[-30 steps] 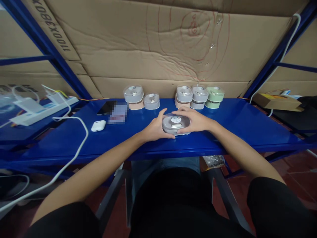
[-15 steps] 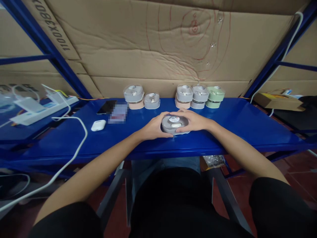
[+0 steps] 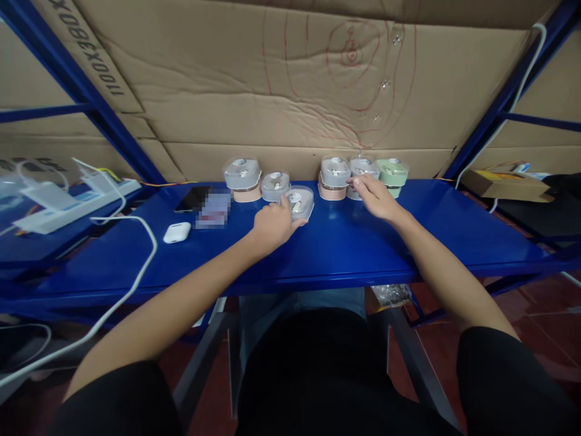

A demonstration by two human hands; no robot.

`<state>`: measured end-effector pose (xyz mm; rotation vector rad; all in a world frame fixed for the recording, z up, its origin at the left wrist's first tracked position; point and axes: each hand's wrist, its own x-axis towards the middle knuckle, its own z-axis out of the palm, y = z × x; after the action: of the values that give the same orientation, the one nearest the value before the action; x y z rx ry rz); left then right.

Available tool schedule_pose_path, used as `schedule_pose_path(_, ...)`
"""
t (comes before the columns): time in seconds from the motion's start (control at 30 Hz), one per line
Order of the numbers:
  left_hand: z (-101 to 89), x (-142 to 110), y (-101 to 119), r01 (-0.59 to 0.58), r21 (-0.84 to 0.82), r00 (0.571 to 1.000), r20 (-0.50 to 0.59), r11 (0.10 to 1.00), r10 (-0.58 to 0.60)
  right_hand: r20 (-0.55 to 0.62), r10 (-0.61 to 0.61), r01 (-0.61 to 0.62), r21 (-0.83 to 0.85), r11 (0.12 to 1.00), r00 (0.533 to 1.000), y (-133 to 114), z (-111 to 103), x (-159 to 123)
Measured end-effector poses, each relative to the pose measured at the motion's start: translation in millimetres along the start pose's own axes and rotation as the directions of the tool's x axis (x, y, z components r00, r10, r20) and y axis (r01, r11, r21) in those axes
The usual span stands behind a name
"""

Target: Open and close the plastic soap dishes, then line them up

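Note:
My left hand [image 3: 273,227] is at the front left of a grey container [image 3: 307,209] with a clear lid, a round label and a small white piece on top. Its index finger and thumb lie around the container's near side, and the container rests on the blue table. Beside it stands a lone grey container [image 3: 275,185]. My right hand [image 3: 377,198] reaches over the middle grey stack [image 3: 364,168], fingers stretched forward. Its fingertips are close to a grey container [image 3: 334,172] on a pink one [image 3: 332,192]; contact is hard to tell.
At the back left, another grey container [image 3: 242,174] sits on a pink one. A green stack [image 3: 393,172] stands at the right. A phone [image 3: 192,199], a white earbud case [image 3: 177,232], a power strip [image 3: 77,209] and a white cable [image 3: 147,266] lie leftward. Cardboard [image 3: 218,79] walls the back.
The grey container has moved from between both hands to the back left, beside the lone one. My right hand has let go and moved to the right-hand stacks; my left hand stays with the container.

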<state>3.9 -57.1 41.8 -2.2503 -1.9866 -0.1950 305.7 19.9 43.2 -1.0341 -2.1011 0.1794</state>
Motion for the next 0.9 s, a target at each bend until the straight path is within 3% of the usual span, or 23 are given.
schedule_pose_path(0.23, 7.7, 75, 15, -0.029, -0.073, 0.999, 0.032, 0.997, 0.031, 0.047, -0.031, 0.031, 0.008, 0.999, 0.998, 1, 9, 1)
schedule_pose_path(0.37, 12.9, 95, 15, -0.053, -0.081, 0.998, 0.015, 0.995, 0.054, 0.056, -0.041, 0.039, 0.036, 0.999, 0.998, 0, 9, 1)
schedule_pose_path(0.43, 12.4, 96, 10, -0.055, -0.08, 0.998, -0.012, 0.995, 0.054, 0.056, -0.05, 0.047, 0.049, 0.998, 0.997, -1, 8, 0)
schedule_pose_path(0.6, 12.1, 95, -18, -0.147, 0.049, 0.968, -0.198, 0.988, 0.153, 0.066, -0.073, 0.07, 0.049, 0.996, 0.995, -5, 8, 0)
schedule_pose_path(0.77, 19.8, 86, -41, -0.15, 0.059, 0.981, -0.112, 0.987, 0.155, 0.077, -0.086, 0.082, 0.058, 0.995, 0.993, -4, 8, 0)
schedule_pose_path(0.9, 15.3, 48, -41, -0.173, 0.04, 0.972, -0.153, 0.984, 0.177, 0.081, -0.083, 0.08, 0.035, 0.996, 0.993, -4, 6, 1)
